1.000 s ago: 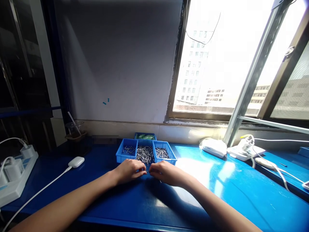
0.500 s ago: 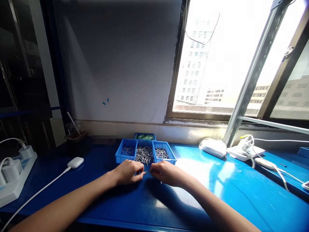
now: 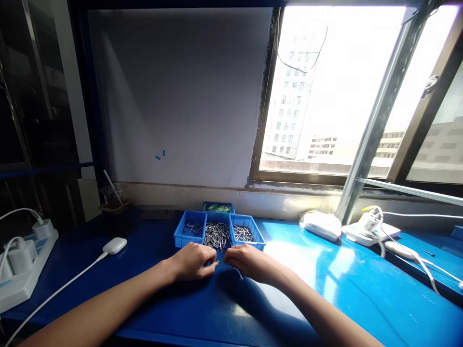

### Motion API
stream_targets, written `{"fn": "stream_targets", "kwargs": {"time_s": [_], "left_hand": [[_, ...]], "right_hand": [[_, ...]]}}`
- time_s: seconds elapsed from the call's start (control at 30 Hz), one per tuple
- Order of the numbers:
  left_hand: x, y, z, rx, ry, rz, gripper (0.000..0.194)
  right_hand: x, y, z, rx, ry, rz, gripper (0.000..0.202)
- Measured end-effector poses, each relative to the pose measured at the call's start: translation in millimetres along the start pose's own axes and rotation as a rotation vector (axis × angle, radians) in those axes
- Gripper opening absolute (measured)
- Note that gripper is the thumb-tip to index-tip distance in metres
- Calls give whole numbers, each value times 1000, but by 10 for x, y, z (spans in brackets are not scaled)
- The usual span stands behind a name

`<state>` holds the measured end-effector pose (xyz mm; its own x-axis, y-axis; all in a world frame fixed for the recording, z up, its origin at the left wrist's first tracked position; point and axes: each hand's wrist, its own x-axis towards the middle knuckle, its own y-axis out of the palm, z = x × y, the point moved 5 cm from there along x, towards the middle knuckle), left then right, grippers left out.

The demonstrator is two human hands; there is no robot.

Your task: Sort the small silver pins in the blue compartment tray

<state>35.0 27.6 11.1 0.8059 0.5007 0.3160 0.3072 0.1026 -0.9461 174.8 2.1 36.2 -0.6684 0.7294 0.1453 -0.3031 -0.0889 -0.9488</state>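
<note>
My left hand point(image 3: 197, 261) and my right hand point(image 3: 249, 261) meet just above the blue table, fingertips a small gap apart. Both are closed in a pinch, with a thin metal pin point(image 3: 221, 261) stretched between them, one end in each. Another slim metal piece point(image 3: 240, 274) sticks out below my right hand; its upper part is hidden by the fingers. Right behind the hands lies a heap of small metal pins point(image 3: 217, 235). A blue bin point(image 3: 188, 240) with a few pins flanks it on the left, and a fuller blue bin point(image 3: 257, 245) on the right.
Behind the heap stands a blue tray point(image 3: 218, 210) with green packets. A white charging case point(image 3: 115, 246) on a cable and a power strip point(image 3: 21, 284) lie left. A lidded cup point(image 3: 115, 202) stands near the wall. Rightward are a white packet point(image 3: 321, 225) and another power strip point(image 3: 390, 232).
The view has tilted slightly, so the scene sits a little lower. Both hands keep their pinch around the pin. The slim piece below my right hand shows more now.
</note>
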Motion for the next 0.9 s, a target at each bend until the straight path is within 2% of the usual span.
{"fn": "stream_targets", "kwargs": {"time_s": [0.2,0.43,0.6,0.9], "left_hand": [[-1,-7,-19,5,-4,2,10],[-2,-6,-35,16,4,-5,10],[-2,-11,-33,25,14,-25,10],[15,-51,-46,4,14,-57,10]], "right_hand": [[2,14,6,-1,6,18,26],[11,38,15,-14,-7,30,18],[-1,22,-1,-20,13,23,20],[20,89,-26,-17,-34,6,25]]}}
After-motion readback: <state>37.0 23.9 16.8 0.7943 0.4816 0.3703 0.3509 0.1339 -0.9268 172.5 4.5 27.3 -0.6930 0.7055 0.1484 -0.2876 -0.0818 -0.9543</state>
